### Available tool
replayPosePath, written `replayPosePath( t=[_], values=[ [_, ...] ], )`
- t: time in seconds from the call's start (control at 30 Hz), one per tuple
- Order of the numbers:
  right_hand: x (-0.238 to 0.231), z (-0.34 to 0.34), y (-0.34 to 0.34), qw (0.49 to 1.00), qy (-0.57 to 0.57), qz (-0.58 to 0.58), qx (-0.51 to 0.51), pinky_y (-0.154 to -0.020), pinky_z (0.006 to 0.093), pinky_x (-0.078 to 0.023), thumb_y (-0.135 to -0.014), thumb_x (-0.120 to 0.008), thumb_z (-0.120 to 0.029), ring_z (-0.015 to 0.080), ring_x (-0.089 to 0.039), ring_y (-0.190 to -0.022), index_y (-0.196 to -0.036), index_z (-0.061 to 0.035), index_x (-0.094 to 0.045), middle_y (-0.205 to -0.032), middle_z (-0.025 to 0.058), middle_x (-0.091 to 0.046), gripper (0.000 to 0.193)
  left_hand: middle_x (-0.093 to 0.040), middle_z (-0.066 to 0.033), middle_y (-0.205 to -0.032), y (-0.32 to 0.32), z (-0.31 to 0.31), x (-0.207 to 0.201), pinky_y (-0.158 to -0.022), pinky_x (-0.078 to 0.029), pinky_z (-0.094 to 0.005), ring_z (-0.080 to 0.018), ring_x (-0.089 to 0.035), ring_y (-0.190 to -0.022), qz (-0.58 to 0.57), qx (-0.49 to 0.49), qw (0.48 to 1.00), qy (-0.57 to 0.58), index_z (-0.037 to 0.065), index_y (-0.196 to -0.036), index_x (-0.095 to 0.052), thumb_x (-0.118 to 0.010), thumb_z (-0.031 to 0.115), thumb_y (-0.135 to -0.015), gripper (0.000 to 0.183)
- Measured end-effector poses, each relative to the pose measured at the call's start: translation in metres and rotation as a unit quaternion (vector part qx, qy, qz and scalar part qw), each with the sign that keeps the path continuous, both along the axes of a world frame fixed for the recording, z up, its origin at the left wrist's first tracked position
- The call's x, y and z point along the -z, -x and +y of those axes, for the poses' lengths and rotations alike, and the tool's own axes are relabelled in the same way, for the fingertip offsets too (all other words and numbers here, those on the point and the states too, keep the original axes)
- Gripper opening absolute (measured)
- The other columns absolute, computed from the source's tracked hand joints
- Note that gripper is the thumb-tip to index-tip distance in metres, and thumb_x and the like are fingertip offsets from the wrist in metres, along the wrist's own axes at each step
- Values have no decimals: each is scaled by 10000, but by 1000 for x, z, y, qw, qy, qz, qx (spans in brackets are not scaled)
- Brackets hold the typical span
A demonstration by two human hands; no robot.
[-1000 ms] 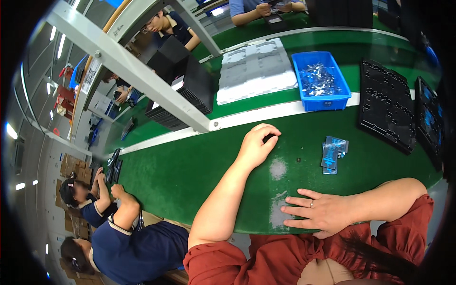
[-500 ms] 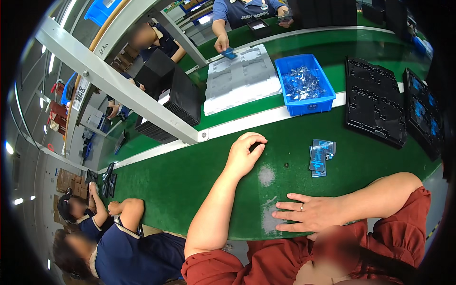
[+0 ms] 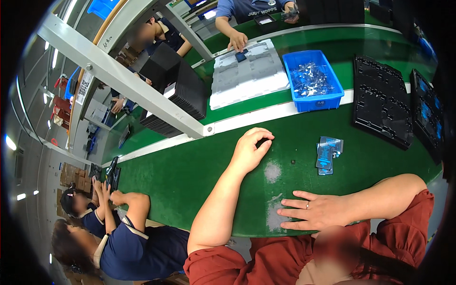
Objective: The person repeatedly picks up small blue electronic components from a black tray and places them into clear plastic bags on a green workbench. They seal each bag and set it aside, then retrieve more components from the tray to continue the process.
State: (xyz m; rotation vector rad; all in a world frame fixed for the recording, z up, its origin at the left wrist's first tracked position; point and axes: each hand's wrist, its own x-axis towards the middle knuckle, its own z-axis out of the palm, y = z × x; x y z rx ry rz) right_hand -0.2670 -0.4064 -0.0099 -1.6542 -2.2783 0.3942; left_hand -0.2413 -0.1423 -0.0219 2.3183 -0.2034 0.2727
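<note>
My left hand (image 3: 251, 149) rests on the green bench top (image 3: 190, 183), its fingers loosely curled toward the thumb. Nothing shows in the dark gap between them. Palm down near the bench's front edge lies my right hand (image 3: 317, 211), fingers spread, a ring on one of them. A small overlapping pile of dark flat pieces with blue print (image 3: 325, 154) sits beyond my right hand, touched by neither hand. Beside my left hand is a pale worn patch (image 3: 272, 172), and another such patch runs under my right fingertips.
A blue bin (image 3: 317, 102) holds many small shiny parts. Black moulded trays (image 3: 380, 102) stand at the right. Across the rail, a co-worker's hand (image 3: 237, 40) is at a white tray (image 3: 249, 76). A slanting white post (image 3: 128, 90) crosses the left. Other people sit at the left.
The co-worker's hand has brought a small dark blue piece down onto the white tray. My hands keep their poses. The whole view has shifted slightly.
</note>
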Motion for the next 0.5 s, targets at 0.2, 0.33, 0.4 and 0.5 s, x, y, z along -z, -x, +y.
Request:
replayPosePath(
  t=[0.2,0.33,0.4,0.5],
  values=[
    [1,1,0,1000,-2,6,-1,-1098,550,-212,-707,-656,-265,361,-271,-1356,-1357,-59,-399,-1446,206,-308,729,-639,-83,-997,1,0,-1,-810,-484,-331,-240,-606,-957,11,-3,1000,7,39,-919,-655,-626,94,-798,136],
    [2,1,0,1000,-4,10,0,-1096,549,-216,-710,-655,-261,360,-276,-1354,-1355,-58,-402,-1444,206,-311,722,-641,-79,-984,-1,2,1,-775,-491,-325,-233,-611,-936,-3,2,1000,12,41,-919,-656,-624,91,-799,134],
    [0,2,0,1000,3,6,0,-1096,548,-217,-708,-660,-260,360,-276,-1354,-1355,-57,-403,-1445,207,-310,724,-642,-76,-976,-1,3,2,-760,-493,-320,-228,-616,-917,-5,-3,1000,9,40,-917,-656,-624,90,-800,131],
    [1,3,1,1000,9,8,1,-1097,547,-218,-707,-668,-261,360,-279,-1353,-1356,-58,-402,-1448,206,-305,730,-644,-75,-969,-1,2,1,-753,-492,-309,-222,-623,-885,6,-17,1000,25,38,-914,-658,-625,85,-799,128]
  ],
)
